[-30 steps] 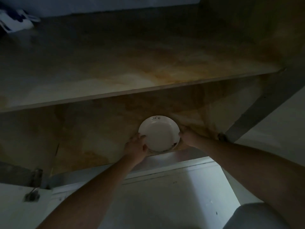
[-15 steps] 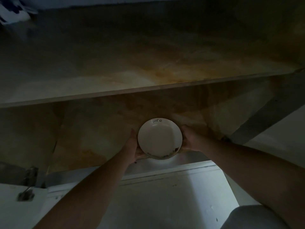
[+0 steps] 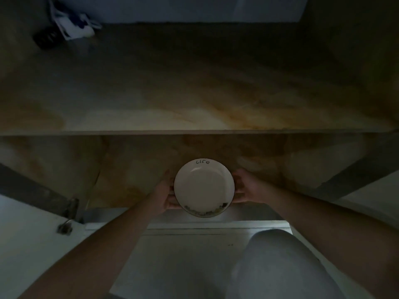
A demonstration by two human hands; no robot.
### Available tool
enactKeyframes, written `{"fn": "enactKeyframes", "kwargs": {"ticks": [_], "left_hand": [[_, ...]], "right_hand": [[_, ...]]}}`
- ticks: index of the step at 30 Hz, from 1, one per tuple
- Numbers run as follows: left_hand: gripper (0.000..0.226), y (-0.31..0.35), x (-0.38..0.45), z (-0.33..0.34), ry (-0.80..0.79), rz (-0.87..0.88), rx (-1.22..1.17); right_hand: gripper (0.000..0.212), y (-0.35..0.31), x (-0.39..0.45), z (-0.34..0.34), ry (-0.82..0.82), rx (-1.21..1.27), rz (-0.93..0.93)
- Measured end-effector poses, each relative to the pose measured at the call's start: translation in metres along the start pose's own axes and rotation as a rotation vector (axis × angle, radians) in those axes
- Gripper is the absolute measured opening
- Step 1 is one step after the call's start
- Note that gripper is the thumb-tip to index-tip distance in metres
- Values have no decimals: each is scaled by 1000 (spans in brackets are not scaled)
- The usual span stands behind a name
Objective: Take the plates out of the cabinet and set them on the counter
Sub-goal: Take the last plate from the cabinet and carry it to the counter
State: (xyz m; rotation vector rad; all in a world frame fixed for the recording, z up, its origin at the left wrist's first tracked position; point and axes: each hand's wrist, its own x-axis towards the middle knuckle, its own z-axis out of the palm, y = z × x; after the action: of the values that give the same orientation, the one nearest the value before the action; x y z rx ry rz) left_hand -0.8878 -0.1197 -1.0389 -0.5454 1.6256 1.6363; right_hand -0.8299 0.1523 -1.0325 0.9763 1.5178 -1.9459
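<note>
Nearest the camera: a grey-clad knee (image 3: pixel 280 266), below and right of the plate (image 3: pixel 204 187), over a pale floor.

Plate: white, round, shallow, "life" written on its far rim, a dark pattern on its near rim. It is held level at the cabinet's (image 3: pixel 151 169) front edge, over the lower shelf lip.

Left hand (image 3: pixel 166 196): fingers curled under the plate's left edge, holding it. Right hand (image 3: pixel 245 188): fingers cupped round the right edge, holding it. Both forearms reach in from below.

Left of the plate: a metal hinge (image 3: pixel 67 221) on the open door.

Beyond the plate: a marbled counter (image 3: pixel 194 87); at its far left, a dark object with white paper (image 3: pixel 71 26).

Status, as judged: one plate gripped and about out of the cabinet, not yet on the counter. No other plates visible; interior is dim, so remaining count cannot be told.
</note>
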Motion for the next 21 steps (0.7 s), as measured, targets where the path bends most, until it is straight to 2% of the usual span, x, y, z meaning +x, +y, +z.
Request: {"fn": "enactKeyframes", "kwargs": {"ticks": [8, 12, 18, 21], "left_hand": [[54, -3, -70, -29, 86, 12, -130], [52, -14, -143, -44, 127, -21, -159], [53, -9, -262, -71, 170, -103, -227], [49, -9, -316, -73, 235, -112, -260]], "right_hand": [[34, -16, -45, 43, -60, -141, 76], [38, -15, -104, 71, -59, -139, 212], [37, -18, -208, 119, -48, -169, 300], [28, -23, -257, 137, -57, -171, 315]]}}
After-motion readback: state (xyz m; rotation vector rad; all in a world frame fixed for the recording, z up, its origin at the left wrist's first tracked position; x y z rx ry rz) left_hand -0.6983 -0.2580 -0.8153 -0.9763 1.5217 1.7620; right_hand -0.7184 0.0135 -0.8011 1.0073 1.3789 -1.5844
